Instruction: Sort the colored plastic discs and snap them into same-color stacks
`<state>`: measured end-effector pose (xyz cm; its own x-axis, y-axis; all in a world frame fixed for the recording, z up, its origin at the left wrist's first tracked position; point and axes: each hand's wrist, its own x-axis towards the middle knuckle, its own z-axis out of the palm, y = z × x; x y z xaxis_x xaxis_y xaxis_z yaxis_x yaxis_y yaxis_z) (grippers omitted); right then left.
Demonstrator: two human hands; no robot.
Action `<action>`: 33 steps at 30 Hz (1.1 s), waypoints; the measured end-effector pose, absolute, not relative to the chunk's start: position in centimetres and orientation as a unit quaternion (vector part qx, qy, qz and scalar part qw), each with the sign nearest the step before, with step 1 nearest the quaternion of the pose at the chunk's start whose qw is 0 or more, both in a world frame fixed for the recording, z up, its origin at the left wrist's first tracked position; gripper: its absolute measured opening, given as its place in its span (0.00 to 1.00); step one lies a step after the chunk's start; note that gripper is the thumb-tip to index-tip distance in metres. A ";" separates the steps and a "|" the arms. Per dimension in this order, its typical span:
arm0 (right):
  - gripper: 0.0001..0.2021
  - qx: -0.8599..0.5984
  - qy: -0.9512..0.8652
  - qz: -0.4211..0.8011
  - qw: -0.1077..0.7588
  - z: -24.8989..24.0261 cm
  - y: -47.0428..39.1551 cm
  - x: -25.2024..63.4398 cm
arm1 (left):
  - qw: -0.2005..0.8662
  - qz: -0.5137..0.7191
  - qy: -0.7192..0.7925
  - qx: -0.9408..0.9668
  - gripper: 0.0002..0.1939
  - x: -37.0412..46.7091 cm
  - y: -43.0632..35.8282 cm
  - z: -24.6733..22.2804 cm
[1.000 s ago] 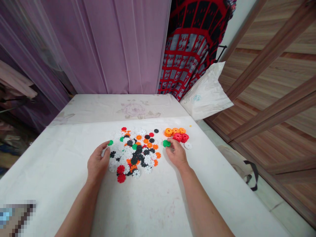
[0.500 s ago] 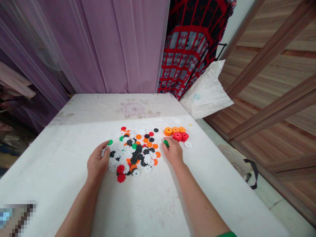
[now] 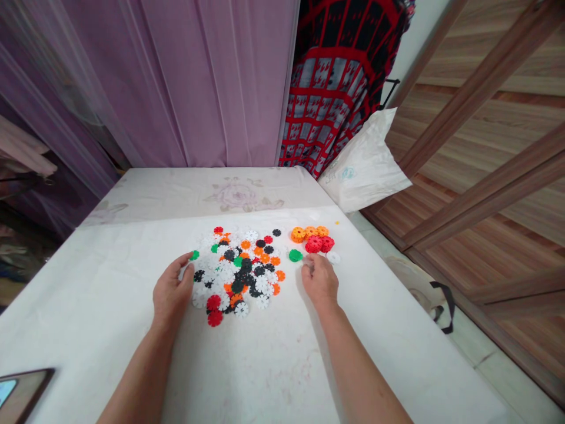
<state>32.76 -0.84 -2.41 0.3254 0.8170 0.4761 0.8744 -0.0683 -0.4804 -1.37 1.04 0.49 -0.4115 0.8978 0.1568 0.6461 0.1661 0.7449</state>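
Mixed heap of snowflake discs — white, black, orange, red, green — spread at mid-table on the white cloth. To the right of the heap, colours kept apart: orange stack at the far side, red stack just near of it and touching, single white disc at the right edge of the group, single green disc lying flat on the cloth at its left. Arrangement reads as grouping by colour, each kind given its own spot clear of the heap.

Right hand resting knuckles-up just near of the green disc, fingers curled, tips close to the disc but apart from it; nothing seen gripped. Left hand at the heap's left edge, loosely open, thumb and forefinger spread towards another green disc — near it, contact not certain. Placed so as to hold the heap's edge in reach.

Purple curtain at the far side; white bag off the far right corner; phone at the near left edge.
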 end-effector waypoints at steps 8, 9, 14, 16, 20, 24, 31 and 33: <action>0.11 -0.724 -0.607 -0.052 0.325 -2.2 -0.7 32.4 | 0.167 0.393 0.739 0.522 0.20 -1.6 1.1 0.1; 0.11 -0.724 -0.607 -0.050 0.323 -2.2 -0.7 32.4 | 0.167 0.393 0.739 0.521 0.20 -1.6 1.1 0.1; 0.10 -0.726 -0.600 -0.040 0.333 -2.1 -0.8 32.5 | 0.165 0.393 0.739 0.521 0.20 -1.6 1.2 0.0; 0.10 -0.723 -0.596 -0.041 0.347 -1.9 -0.6 32.4 | 0.162 0.396 0.736 0.525 0.20 -1.6 1.2 0.0; 0.13 -0.689 -0.618 -0.037 0.378 -1.5 0.4 31.6 | 0.165 0.397 0.731 0.529 0.20 -1.7 1.2 -0.1; 0.15 -0.695 -0.612 -0.016 0.377 -1.5 1.6 31.0 | 0.169 0.399 0.731 0.528 0.20 -1.7 1.2 -0.2; 0.14 -0.707 -0.596 0.028 0.380 -1.7 2.4 30.9 | 0.164 0.398 0.729 0.532 0.19 -1.5 1.1 0.1; 0.14 -0.704 -0.589 0.039 0.395 -1.5 2.2 31.0 | 0.166 0.398 0.729 0.532 0.19 -1.5 1.0 0.2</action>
<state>30.98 2.24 -1.52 0.3042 0.8597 0.4103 0.7979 0.0053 -0.6028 -1.49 1.03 0.23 -0.3794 0.9074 0.1810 0.6435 0.1182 0.7563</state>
